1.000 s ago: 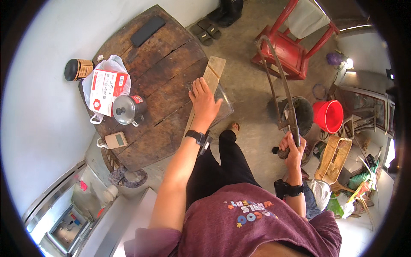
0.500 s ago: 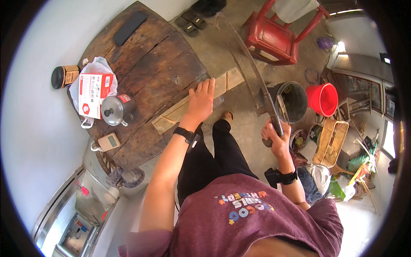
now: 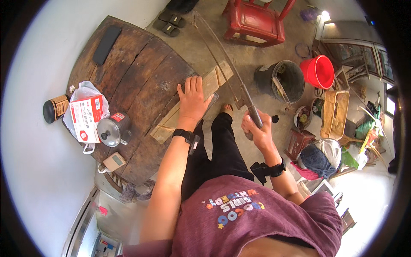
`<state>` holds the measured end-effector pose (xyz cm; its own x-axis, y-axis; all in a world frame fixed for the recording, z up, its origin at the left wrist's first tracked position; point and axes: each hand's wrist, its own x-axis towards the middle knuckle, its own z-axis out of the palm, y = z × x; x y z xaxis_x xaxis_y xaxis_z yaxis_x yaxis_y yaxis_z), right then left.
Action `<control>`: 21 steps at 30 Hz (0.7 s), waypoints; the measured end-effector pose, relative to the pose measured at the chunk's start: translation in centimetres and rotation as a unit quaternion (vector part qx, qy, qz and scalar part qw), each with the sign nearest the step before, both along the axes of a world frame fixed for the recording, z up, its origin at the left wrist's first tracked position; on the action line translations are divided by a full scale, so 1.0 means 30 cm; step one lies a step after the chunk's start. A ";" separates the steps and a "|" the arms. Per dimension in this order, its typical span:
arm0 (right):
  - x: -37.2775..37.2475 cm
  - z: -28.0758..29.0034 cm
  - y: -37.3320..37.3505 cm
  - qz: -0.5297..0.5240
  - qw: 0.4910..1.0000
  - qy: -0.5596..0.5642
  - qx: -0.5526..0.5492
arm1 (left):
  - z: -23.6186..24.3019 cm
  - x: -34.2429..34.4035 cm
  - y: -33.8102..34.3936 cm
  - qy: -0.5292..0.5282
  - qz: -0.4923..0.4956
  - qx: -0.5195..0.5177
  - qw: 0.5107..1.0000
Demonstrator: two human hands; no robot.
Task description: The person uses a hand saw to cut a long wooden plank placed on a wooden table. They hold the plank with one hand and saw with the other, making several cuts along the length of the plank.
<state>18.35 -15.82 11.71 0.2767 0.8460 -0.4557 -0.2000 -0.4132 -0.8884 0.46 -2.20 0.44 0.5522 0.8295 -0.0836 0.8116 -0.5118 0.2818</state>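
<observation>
Fingers (image 3: 193, 85) of our left hand (image 3: 193, 103) lie spread and flat on a pale wooden plank (image 3: 195, 103), pressing it down where it rests across the right edge of the dark round worktop (image 3: 137, 77); the plank's far end juts out past the worktop over the concrete floor (image 3: 252, 55). Our right hand (image 3: 257, 128) is wrapped tight around the handle of a long saw (image 3: 224, 68), whose thin blade runs up and to the left, away from us, crossing just beyond the plank's far end; we cannot tell whether the blade touches the wood. On the left part of the worktop we see a small metal pot (image 3: 112, 130) with a lid, a red and white carton (image 3: 87, 118) lying on a white plastic bag (image 3: 83, 92), a dark jar (image 3: 55, 109) at the left rim and a flat black case (image 3: 107, 44) on the far side. A small beige device (image 3: 113, 161) sits at the near rim. Over on the right, well apart from the plank, stand a black bucket (image 3: 282, 79) and a red bucket (image 3: 317, 71) side by side, with a woven basket (image 3: 336, 113) nearer to us. Beyond them, at the far end of the floor, a red chair (image 3: 257, 21) stands with a pair of dark sandals (image 3: 167, 25) to its left.
</observation>
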 end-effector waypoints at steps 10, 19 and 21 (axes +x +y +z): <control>-0.131 -0.074 0.004 -0.062 0.997 -0.029 0.023 | -0.023 -0.005 0.001 -0.015 -0.006 0.011 1.000; -0.177 -0.085 0.007 -0.103 0.994 0.006 0.041 | -0.019 -0.001 0.001 -0.017 -0.007 0.014 1.000; -0.172 -0.088 0.003 -0.093 0.995 -0.017 0.038 | -0.021 -0.002 -0.002 -0.014 -0.007 0.019 1.000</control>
<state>13.19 -15.73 9.08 0.4464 0.8103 -0.3797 -0.2358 -0.3028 -0.9234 0.41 -2.26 -0.21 0.5656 0.8239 -0.0355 0.7961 -0.5342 0.2844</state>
